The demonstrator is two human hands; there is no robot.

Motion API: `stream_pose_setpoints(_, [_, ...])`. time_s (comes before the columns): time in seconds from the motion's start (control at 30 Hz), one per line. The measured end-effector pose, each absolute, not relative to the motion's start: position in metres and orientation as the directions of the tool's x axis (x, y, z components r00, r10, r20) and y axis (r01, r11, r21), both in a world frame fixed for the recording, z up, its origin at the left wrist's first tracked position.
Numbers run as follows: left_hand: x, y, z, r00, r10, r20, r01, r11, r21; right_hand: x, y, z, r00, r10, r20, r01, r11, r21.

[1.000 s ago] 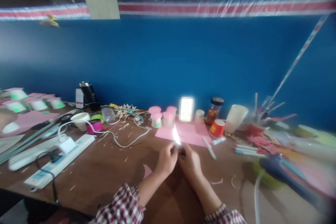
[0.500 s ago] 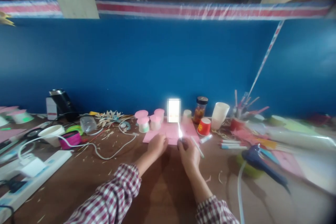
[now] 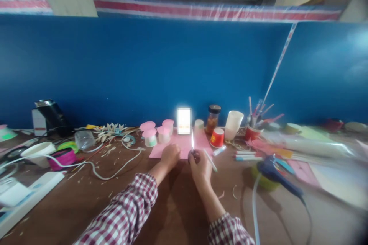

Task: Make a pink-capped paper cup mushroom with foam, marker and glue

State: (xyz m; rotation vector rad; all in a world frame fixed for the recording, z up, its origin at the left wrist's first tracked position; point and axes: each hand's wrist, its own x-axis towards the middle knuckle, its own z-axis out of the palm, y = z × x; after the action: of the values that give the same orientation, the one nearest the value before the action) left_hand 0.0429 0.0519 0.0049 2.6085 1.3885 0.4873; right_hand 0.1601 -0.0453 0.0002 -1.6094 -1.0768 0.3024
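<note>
While our right hand [image 3: 201, 166] is curled closed around the dark handle of the scissors [image 3: 193, 142], bright blade pointing away over the pink sheet [image 3: 184, 145], our left hand [image 3: 170, 157] lies at the sheet's near edge, fingers bent inward; we cannot tell whether it grips anything. We note pink-topped cups [image 3: 150, 134] near the sheet's left side and an upturned red cup [image 3: 217, 138] beside its right.

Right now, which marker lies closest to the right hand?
The white, green-ended marker, slanting right beside the right hand; the other markers lie farther right.
</note>
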Motion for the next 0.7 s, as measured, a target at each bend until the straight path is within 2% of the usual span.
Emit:
stream_pose_setpoints(0.23, [0.033, 0.043, 0.003, 0.263, 0.917, 0.301, 0.847, -0.369, 0.383, 0.161, -0.043, -0.002, 0.597, 0.747, 0.292, 0.396, 0.042, -0.917])
stream_pose_setpoints(0.37, [0.023, 0.036, 0.005, 0.141, 0.934, 0.327, 0.829, -0.292, 0.476, 0.162, -0.044, 0.000, 0.587, 0.756, 0.292, 0.447, -0.002, -0.895])
stream_pose_setpoints(0.43, [0.019, 0.034, 0.005, 0.029, 0.945, 0.327, 0.686, -0.256, 0.681, 0.162, -0.047, 0.002, 0.569, 0.767, 0.298, 0.528, -0.063, -0.847])
stream_pose_setpoints(0.5, [0.017, 0.033, 0.004, -0.114, 0.958, 0.262, 0.375, -0.203, 0.905, 0.161, -0.049, 0.005, 0.553, 0.775, 0.307, 0.615, -0.131, -0.777])
stream_pose_setpoints(0.53, [0.016, 0.032, 0.004, -0.167, 0.964, 0.209, 0.206, -0.173, 0.963, 0.161, -0.050, 0.006, 0.545, 0.778, 0.312, 0.654, -0.161, -0.739])
stream_pose_setpoints(0.57, [0.016, 0.031, 0.003, -0.197, 0.968, 0.154, 0.074, -0.143, 0.987, 0.160, -0.051, 0.007, 0.536, 0.782, 0.317, 0.686, -0.185, -0.704])
stream_pose_setpoints(0.63, [0.018, 0.029, 0.001, -0.190, 0.979, 0.071, -0.057, -0.083, 0.995, 0.160, -0.051, 0.007, 0.522, 0.785, 0.333, 0.725, -0.203, -0.658])
stream_pose_setpoints(0.7, [0.019, 0.026, -0.001, -0.134, 0.991, -0.023, -0.203, -0.004, 0.979, 0.161, -0.049, 0.004, 0.510, 0.787, 0.347, 0.720, -0.170, -0.673])
